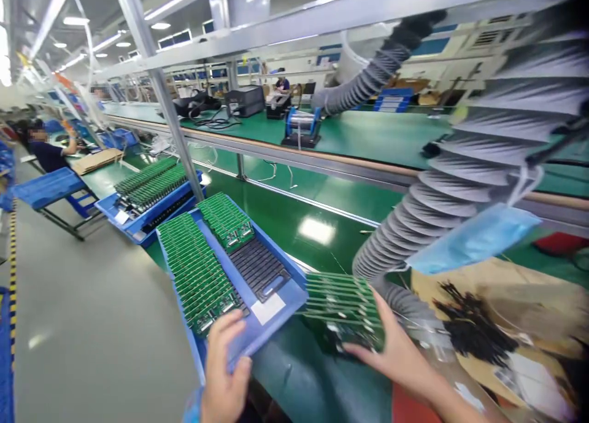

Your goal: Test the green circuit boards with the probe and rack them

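My right hand point(401, 349) is wrapped around the side of a stack of green circuit boards point(340, 297), slightly blurred, just right of a blue tray point(285, 309). My left hand point(224, 364) hovers at the tray's near end with thumb and fingers apart, holding nothing. Inside the tray, a long row of green circuit boards point(196, 269) fills the left side. On the right side, a shorter row of boards point(225, 220) stands at the far end, with a black slotted rack point(260, 266) bare in front. A white paper label point(267, 309) lies at the tray's near end.
A grey ribbed duct point(427, 202) with a blue face mask point(473, 239) hanging on it comes down at right. Black cables point(473, 328) lie on cardboard beside it. Another loaded blue tray point(138, 226) stands farther left. A metal post point(168, 104) rises behind; a co-worker point(46, 150) sits far left.
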